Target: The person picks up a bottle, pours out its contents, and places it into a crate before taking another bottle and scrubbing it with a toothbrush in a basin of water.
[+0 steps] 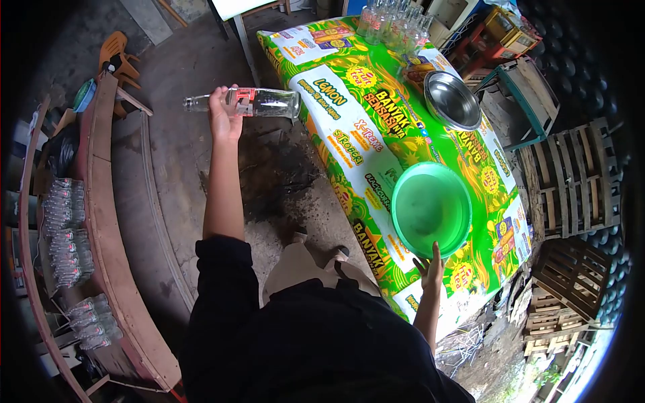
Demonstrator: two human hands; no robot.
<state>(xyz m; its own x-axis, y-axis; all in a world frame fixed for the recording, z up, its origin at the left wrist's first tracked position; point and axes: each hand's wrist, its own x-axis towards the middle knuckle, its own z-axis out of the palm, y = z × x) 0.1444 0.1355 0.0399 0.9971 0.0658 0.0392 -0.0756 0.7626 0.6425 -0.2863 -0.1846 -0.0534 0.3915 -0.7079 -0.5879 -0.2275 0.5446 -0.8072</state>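
My left hand [227, 115] is wrapped around a clear glass bottle [277, 103] with a red and white label. The bottle lies sideways in the air left of the table, its neck pointing left. My right hand [430, 272] is at the near rim of a green plastic basin [398, 205], fingers spread and one fingertip overlapping the rim. The basin rests on the table [363, 151] with its bright green printed cover. Beyond it stands a round metal bowl [463, 121]. Whatever liquid the basin holds is hard to make out.
Several clear glass bottles [393, 27] stand at the table's far end. More bottles [67, 232] are grouped behind a wooden bench-like counter [111, 221] on the left. An orange plastic chair [119, 57] stands far left. Wooden pallets [571, 178] lean on the right. The floor between has dark wet-looking patches.
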